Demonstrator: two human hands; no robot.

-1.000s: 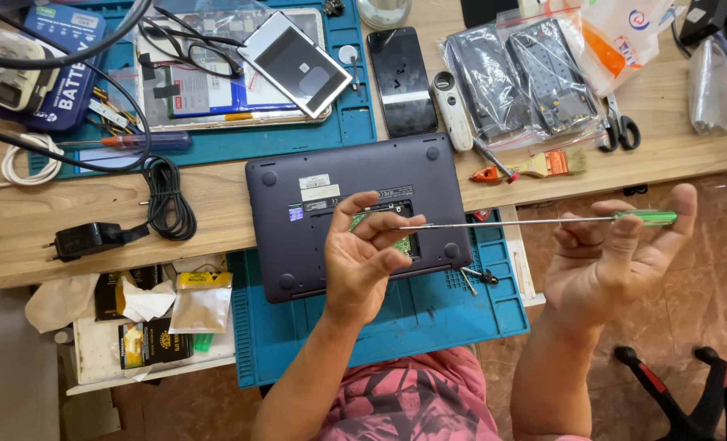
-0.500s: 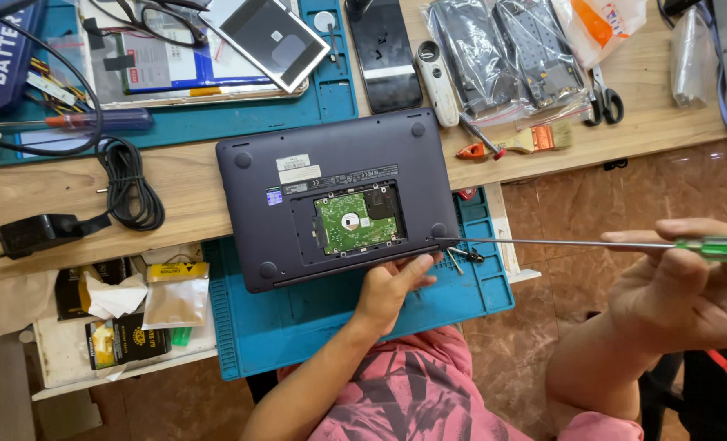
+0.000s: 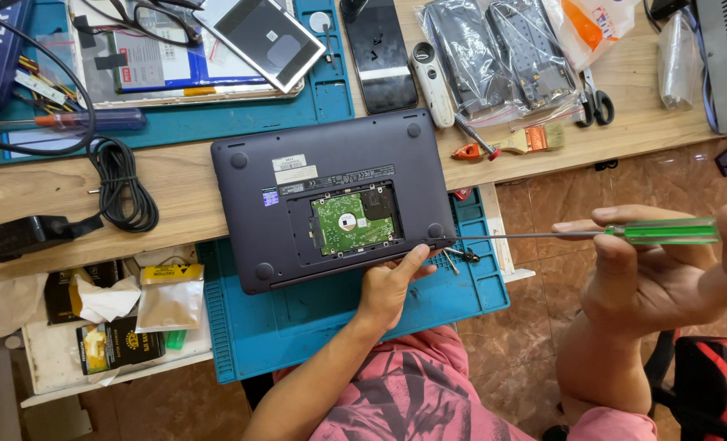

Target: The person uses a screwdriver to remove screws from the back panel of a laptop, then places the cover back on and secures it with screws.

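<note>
- Since the earlier frame, my left hand (image 3: 388, 282) has stayed at the near edge of the laptop (image 3: 331, 196), and my right hand (image 3: 666, 273) has kept the screwdriver (image 3: 576, 235) level with its tip near the laptop's near right corner.
- Left grip: fingers rest on the laptop's near edge, thumb pointing toward the corner; the hand presses on the casing and closes round nothing.
- Right grip: clenched around the green transparent handle (image 3: 664, 231) of the screwdriver, thumb and fingers wrapped over it, well to the right of the tabletop (image 3: 167, 175).
- The screwdriver's long thin shaft runs horizontally left from the handle; its tip lies just beside the laptop's near right corner, close to my left thumb.
- The laptop lies bottom side up, partly on the wooden tabletop and partly on a blue work mat (image 3: 298, 318) that juts toward me.
- An open bay in the laptop's underside exposes a drive with a green circuit board (image 3: 354, 222).
- A few small dark screws (image 3: 460, 257) lie on the blue mat just right of the corner.
- Behind the laptop: a dark phone (image 3: 380, 53), a white handheld tool (image 3: 433, 73), bagged parts (image 3: 498, 49), scissors (image 3: 594, 102) and a small brush (image 3: 531, 139).
- To the left: a coiled black cable (image 3: 122, 184) and a black power adapter (image 3: 24, 235).
</note>
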